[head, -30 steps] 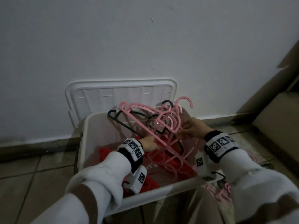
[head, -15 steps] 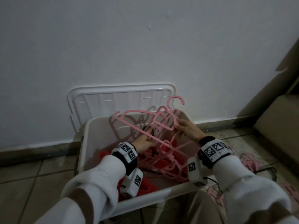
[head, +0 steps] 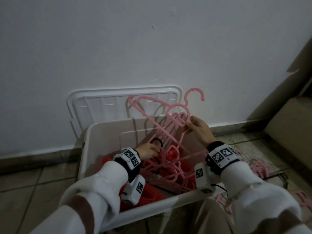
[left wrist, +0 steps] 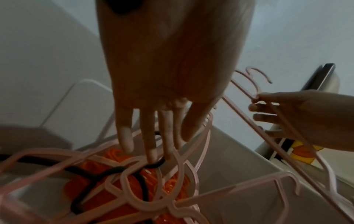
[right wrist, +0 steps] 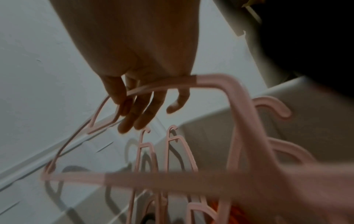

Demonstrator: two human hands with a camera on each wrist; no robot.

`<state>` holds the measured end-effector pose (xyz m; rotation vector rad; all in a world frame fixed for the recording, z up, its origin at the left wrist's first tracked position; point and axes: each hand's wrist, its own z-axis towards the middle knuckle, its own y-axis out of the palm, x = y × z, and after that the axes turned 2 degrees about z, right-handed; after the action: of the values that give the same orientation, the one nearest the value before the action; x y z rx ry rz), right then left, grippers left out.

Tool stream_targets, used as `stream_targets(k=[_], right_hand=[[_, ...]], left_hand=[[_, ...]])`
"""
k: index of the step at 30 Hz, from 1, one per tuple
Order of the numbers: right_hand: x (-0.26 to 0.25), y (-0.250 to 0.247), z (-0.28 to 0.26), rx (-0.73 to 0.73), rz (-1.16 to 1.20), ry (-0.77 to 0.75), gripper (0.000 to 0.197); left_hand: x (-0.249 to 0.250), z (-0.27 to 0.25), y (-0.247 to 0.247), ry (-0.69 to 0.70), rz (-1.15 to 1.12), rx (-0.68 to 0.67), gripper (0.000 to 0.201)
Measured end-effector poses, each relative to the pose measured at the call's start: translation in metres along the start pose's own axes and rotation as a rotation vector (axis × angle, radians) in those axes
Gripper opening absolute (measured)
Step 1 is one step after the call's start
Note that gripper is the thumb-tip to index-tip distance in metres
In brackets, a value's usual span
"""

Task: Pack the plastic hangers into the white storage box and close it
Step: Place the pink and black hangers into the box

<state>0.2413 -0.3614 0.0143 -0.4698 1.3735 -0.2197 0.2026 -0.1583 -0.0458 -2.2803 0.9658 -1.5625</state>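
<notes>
Wall (head: 152,48): big and white, behind everything.
Floor (head: 33,179): brown tiles. The box sits on it, by the wall.
Box (head: 94,135): the white storage box is open. It has red and pink hangers in it, all mixed up.
Lid (head: 101,105): it stands behind the box and leans on the wall. It is not on the box yet.
Pink hangers (head: 152,119): a bunch sticks up out of the box. Their hooks are higher than the rim. One hook (head: 194,93) pokes up highest.
Loose hangers (head: 260,168): more pink ones lie on the floor to the right of the box.
Black hanger (left wrist: 114,171): it lies in the pile, under the pink ones.
Right hand (head: 199,129): it pinches the tall pink bunch near the hooks.
Left hand (head: 148,151): it is down in the box. Its fingers (left wrist: 149,144) are straight and press on the pile. It holds nothing.
What could go wrong: the hooks may catch on each other, so the bunch may not lie flat. Then the lid will not shut. The pinch looks small, so the bunch could slip.
</notes>
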Motion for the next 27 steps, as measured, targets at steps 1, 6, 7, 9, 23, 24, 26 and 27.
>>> stream_targets(k=[1,6,7,9,23,24,26,27], right_hand=[[0.000,0.003,0.001,-0.056,-0.051,0.015,0.016],[0.007,0.023,0.011,-0.387,-0.369,0.150,0.026],[0.006,0.028,0.012,-0.461,-0.396,0.162,0.026],[0.005,0.039,0.014,-0.563,-0.465,0.167,0.027],[0.045,0.073,0.023,-0.665,-0.438,0.230,0.022],[0.047,0.072,0.022,-0.665,-0.445,0.231,0.019],[0.047,0.071,0.021,-0.680,-0.478,0.247,0.013],[0.045,0.070,0.021,-0.709,-0.503,0.266,0.015]], left_hand=[[-0.001,-0.003,-0.004,-0.010,-0.018,0.049,0.020],[-0.007,-0.019,-0.042,-0.063,-0.052,0.432,0.030],[-0.007,-0.023,-0.050,-0.073,-0.003,0.515,0.026],[-0.010,-0.027,-0.058,-0.087,0.098,0.625,0.020],[-0.054,0.018,-0.011,0.116,-0.037,0.364,0.009],[-0.055,0.019,-0.010,0.135,-0.061,0.350,0.009],[-0.054,0.021,-0.010,0.157,-0.083,0.284,0.008],[-0.054,0.022,-0.009,0.162,-0.054,0.258,0.008]])
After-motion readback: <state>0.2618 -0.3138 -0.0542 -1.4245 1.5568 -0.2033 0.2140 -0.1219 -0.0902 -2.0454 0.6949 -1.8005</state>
